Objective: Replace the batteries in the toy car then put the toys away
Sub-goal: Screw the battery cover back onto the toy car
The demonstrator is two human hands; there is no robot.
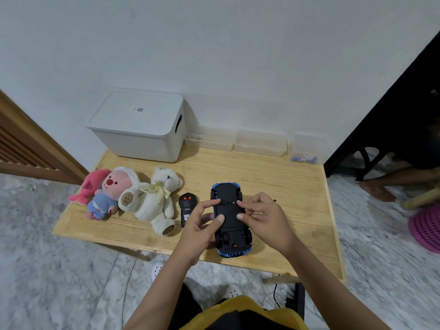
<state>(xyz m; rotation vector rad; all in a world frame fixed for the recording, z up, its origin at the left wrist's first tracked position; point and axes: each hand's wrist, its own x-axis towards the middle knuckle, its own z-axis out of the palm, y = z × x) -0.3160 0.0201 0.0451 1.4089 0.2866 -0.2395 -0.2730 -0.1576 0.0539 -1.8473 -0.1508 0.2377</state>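
A blue toy car [229, 210] lies upside down on the wooden table [285, 186], its black underside and wheels facing up. My left hand [202, 220] grips its left side, index finger and thumb resting on the underside. My right hand [262, 215] holds the right side, with fingertips on the middle of the chassis. A black remote control [187, 206] with red buttons lies just left of the car. Further left lie a white teddy bear [158, 201], a pink-faced plush in a white hood [114, 191] and a pink plush [89, 184].
A white lidded storage box [140, 125] stands at the table's back left. Clear plastic containers [259, 141] line the back edge; the rightmost [306, 150] holds small blue items. A person's bare foot [378, 189] and a pink basket [426, 227] are on the floor at right.
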